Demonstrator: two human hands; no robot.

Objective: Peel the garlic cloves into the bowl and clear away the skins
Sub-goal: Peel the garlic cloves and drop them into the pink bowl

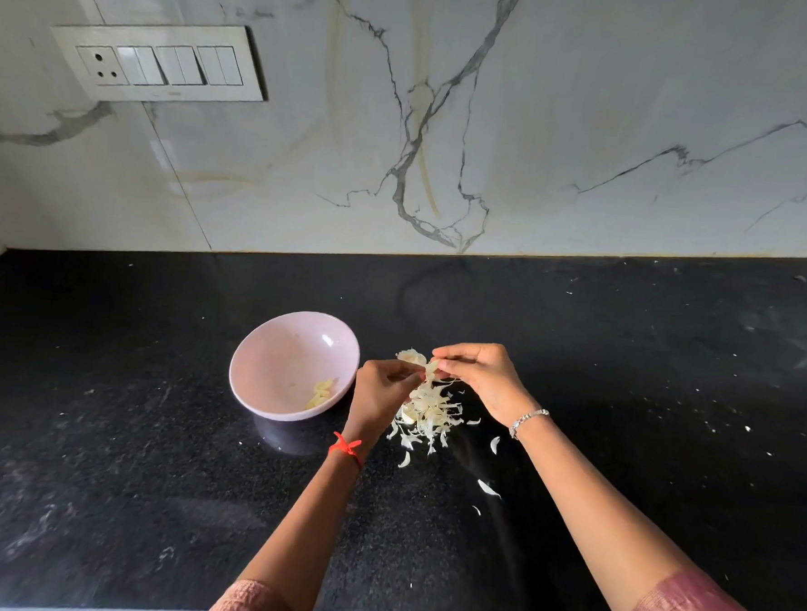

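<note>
Together, both hands, left (384, 389) and right (477, 376), pinch what looks like a garlic clove (431, 367).

I can't tell clove from skin between my fingertips (428, 372). My left hand (380, 391) hides part of the skins (430, 411).

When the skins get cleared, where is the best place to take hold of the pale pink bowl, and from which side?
Probably the pale pink round bowl is best gripped at its bare far-left rim, from the left. It stands upright on the black stone counter, the peeled garlic cloves lie at its near right, and the left hand and the papery skin pile crowd its right.
</note>
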